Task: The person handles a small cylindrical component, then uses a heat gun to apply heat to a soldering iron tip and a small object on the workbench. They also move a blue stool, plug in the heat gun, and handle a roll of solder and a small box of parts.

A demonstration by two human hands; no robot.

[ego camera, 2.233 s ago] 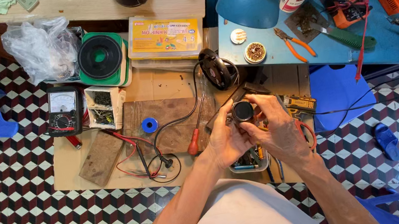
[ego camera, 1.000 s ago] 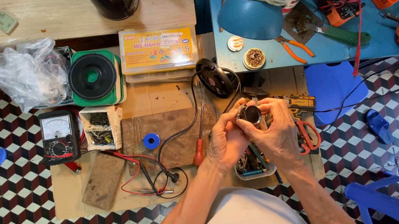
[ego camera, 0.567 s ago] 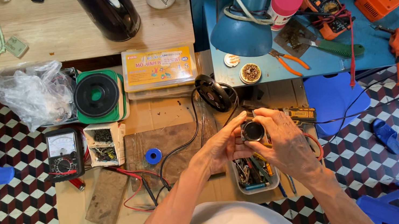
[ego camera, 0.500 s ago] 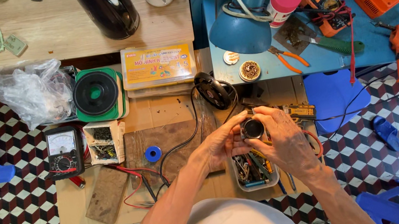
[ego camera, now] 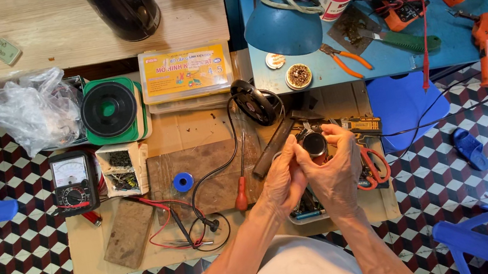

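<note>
I hold a small round dark part (ego camera: 315,144) with a shiny metal rim between both hands, just above the cardboard sheet (ego camera: 92,244) spread over the tiled floor. My left hand (ego camera: 284,176) curls around its left side, fingers bent and pressed against it, while my right hand (ego camera: 336,167) cups it from the right, thumb and fingertips closed around the rim. Below my hands lies a small tray of bits (ego camera: 307,209), mostly hidden by my wrists. A pair of red-handled scissors (ego camera: 373,167) sits just beside my right hand. To my left, a red-handled screwdriver (ego camera: 241,187) lies on a brown wooden board (ego camera: 196,169), near a blue roll of tape (ego camera: 183,182) and a tangle of red and black leads (ego camera: 182,225). Further left stands an analogue multimeter (ego camera: 72,182). A blue lamp (ego camera: 283,19) rests on the blue table (ego camera: 476,52) ahead.
</note>
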